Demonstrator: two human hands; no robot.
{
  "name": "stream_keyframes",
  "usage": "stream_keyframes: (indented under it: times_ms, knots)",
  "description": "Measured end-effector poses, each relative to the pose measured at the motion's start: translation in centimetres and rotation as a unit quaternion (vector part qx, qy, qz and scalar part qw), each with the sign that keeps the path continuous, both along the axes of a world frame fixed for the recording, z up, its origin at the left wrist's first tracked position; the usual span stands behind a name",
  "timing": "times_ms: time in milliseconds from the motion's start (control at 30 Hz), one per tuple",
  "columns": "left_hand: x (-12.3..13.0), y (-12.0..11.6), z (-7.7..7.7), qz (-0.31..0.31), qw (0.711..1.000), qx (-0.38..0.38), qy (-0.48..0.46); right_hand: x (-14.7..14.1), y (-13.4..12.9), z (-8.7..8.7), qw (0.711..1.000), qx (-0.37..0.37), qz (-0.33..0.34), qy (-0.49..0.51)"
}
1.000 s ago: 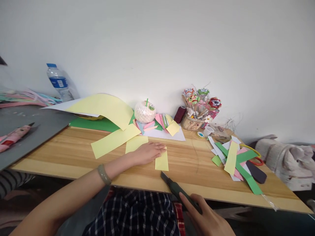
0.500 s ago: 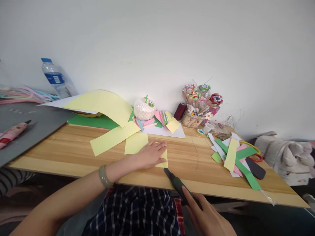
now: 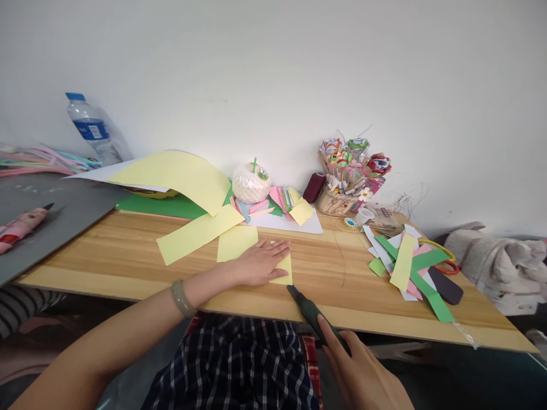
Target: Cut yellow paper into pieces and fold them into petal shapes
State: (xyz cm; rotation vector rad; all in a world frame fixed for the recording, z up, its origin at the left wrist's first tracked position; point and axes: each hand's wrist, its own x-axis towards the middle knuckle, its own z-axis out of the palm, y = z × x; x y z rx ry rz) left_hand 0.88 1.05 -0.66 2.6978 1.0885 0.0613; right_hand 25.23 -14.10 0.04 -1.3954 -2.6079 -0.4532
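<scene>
My left hand (image 3: 262, 262), with a jade-coloured bangle at its wrist, lies flat on a small yellow paper piece (image 3: 284, 274), its fingers stretched towards the right edge. In my right hand (image 3: 356, 361) is a dark green craft knife (image 3: 314, 314), gripped by its handle with the index finger along it. Its dark tip sits just below the paper's lower right corner; whether it touches the paper I cannot tell. Left of the hand lie another yellow piece (image 3: 235, 242) and a long yellow strip (image 3: 199, 234), partly under a large curved yellow sheet (image 3: 175, 171).
On the right lies a pile of coloured paper strips (image 3: 412, 265). Along the wall stand a water bottle (image 3: 92, 128), a net-wrapped fruit (image 3: 251, 183), a thread spool (image 3: 314, 188) and a basket of paper flowers (image 3: 335, 203). A pink-handled knife (image 3: 23, 228) lies on the grey mat (image 3: 68, 210).
The view has tipped slightly, so the tabletop appears a little higher. Both hands keep nearly the same place, and the knife tip stays near the paper's lower right corner.
</scene>
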Motion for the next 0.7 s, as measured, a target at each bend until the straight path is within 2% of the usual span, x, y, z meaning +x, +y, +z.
stream_keyframes:
  times_ms: [400, 700]
  knots:
    - [-0.1, 0.0, 0.3, -0.002, 1.0, -0.022, 0.006, -0.8, 2.2, 0.2, 0.999, 0.028, -0.023, -0.024]
    - [0.0, 0.0, 0.3, 0.01, 1.0, -0.029, 0.002, -1.5, 5.1, 0.4, 0.997, 0.042, -0.031, -0.05]
